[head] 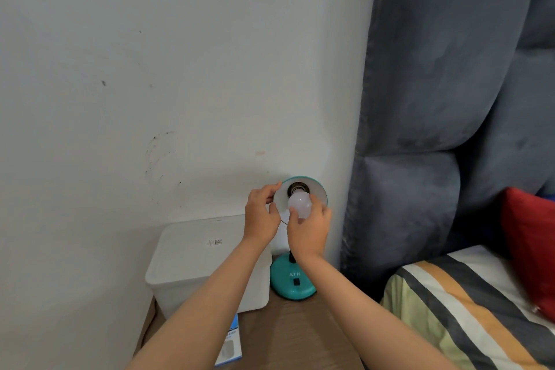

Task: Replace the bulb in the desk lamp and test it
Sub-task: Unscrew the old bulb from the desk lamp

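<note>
At the near edge of the brown wooden bedside table [300,327], a small blue-and-white cardboard box [230,345] lies flat, partly hidden under the person's left forearm. Just behind it stands a white plastic lidded storage box [192,261] with a small printed label on its lid, set against the wall. Beside that box, to its right, sits the round teal base [292,281] of the desk lamp, marked "ATN" with a dark switch on its front, from which a dark stem rises behind the right wrist.

Above the base, both bare arms reach forward to the lamp's head. The left hand [260,216] grips the rim of the teal-edged, white-lined round lamp shade [318,194], fingers curled over its left edge, with the shade's opening tilted to face the camera. The right hand [309,230] is closed around the frosted white globe bulb [299,204], thumb and fingers wrapped about its lower half. The bulb sits at the centre of the shade, its neck meeting the dark socket [295,189]; how deeply it is threaded in cannot be told.

To the right lies a bed with a striped cover [468,309] in grey, white, orange and pale green, a red cushion [531,246] on it, and a padded grey-blue upholstered headboard [435,99] rising behind. Farthest back is the scuffed white wall [180,69].
</note>
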{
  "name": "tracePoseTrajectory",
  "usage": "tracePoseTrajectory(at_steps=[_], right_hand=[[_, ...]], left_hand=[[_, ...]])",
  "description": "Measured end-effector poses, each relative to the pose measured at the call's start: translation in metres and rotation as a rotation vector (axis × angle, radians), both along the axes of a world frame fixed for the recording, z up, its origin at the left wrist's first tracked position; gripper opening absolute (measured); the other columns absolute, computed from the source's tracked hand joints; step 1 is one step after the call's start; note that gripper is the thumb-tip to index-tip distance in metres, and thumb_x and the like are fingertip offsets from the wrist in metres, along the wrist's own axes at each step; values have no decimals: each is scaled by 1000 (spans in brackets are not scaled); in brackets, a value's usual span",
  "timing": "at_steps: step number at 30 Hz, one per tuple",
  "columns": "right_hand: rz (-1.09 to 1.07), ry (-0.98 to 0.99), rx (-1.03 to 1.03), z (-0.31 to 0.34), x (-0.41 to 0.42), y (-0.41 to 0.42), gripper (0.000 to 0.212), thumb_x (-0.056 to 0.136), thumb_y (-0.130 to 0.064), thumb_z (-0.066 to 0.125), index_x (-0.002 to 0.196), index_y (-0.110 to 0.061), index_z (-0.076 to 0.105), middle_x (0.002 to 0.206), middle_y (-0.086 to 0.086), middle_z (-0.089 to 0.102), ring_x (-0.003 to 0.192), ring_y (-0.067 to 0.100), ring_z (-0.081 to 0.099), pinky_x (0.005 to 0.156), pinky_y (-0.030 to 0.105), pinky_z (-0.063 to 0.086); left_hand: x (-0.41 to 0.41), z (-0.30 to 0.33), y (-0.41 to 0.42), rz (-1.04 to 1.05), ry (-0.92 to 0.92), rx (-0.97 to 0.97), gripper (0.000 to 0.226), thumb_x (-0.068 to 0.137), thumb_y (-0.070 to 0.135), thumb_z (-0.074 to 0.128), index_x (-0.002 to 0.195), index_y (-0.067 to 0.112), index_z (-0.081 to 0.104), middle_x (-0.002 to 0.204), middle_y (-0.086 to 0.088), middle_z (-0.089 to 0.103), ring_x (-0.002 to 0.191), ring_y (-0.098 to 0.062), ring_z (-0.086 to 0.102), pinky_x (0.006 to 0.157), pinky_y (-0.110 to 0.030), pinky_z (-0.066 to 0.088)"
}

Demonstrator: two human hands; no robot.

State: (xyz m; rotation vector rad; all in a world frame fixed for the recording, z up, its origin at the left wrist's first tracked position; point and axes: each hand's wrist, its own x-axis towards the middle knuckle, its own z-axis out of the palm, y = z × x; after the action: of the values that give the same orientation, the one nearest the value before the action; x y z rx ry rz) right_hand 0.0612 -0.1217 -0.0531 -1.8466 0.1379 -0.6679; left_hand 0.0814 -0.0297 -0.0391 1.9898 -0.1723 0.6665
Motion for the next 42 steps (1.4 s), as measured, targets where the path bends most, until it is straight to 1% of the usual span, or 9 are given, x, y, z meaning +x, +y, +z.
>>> tracePoseTrajectory(at_steps=[6,12,15,18,24,29,32,38,42], right_hand=[[-21,-10,-103,-7,0,-2,54,86,-14,61,135,-26,44,143,9,31,112,26,55,83,30,49],[-44,31,34,-1,2,0,54,88,-25,60,137,-14,39,132,13,42,108,28,55,83,27,44],[-21,-7,4,-2,3,1,46,87,-13,61,131,-18,48,131,11,40,105,25,56,82,24,44],[-6,-36,-61,-7,4,0,51,84,1,58,129,-24,52,138,12,33,123,28,43,93,27,41],[-44,18,-19,-7,-2,3,63,88,-26,61,142,-20,30,139,14,41,122,29,47,96,39,47],[-28,30,-59,-3,-1,-3,56,89,-28,60,137,-12,38,129,14,50,110,26,54,84,25,42],[-16,23,-148,-4,1,-4,53,86,-21,62,135,-19,42,129,11,45,98,26,59,77,30,48],[-23,10,-173,-5,-2,-5,62,85,-20,64,140,-24,36,142,10,35,125,26,44,93,37,47],[-53,42,-71,-1,-6,-1,67,86,-32,63,142,-17,29,137,12,45,120,27,49,90,33,46]], left_hand=[[0,0,0,-1,-7,3,47,84,-9,46,118,21,57,108,-9,54,95,-16,58,93,-29,47],[-1,-2,-3,-1,-16,4,49,83,-12,44,119,20,56,106,-8,50,96,-17,57,93,-26,44],[-1,-1,-2,3,-10,1,50,84,-11,43,120,20,56,105,-7,49,96,-16,56,93,-24,43],[-1,-2,-2,6,-10,18,50,84,-11,43,121,21,55,104,-6,48,96,-15,55,92,-23,42],[-1,-3,-4,19,-19,29,50,85,-11,42,122,21,55,104,-5,47,94,-12,54,90,-19,39],[-2,-3,-3,22,-24,25,51,84,-11,42,121,21,55,103,-5,46,93,-11,53,90,-18,39],[-2,-3,-3,27,-28,24,51,84,-11,42,121,21,55,103,-6,47,93,-13,54,90,-19,39],[0,-4,-4,36,-30,36,50,84,-10,43,121,22,55,103,-6,48,87,-8,53,79,-1,36],[0,-4,-5,48,-34,46,51,84,-11,42,121,22,55,102,-6,48,87,-10,53,83,-9,37]])
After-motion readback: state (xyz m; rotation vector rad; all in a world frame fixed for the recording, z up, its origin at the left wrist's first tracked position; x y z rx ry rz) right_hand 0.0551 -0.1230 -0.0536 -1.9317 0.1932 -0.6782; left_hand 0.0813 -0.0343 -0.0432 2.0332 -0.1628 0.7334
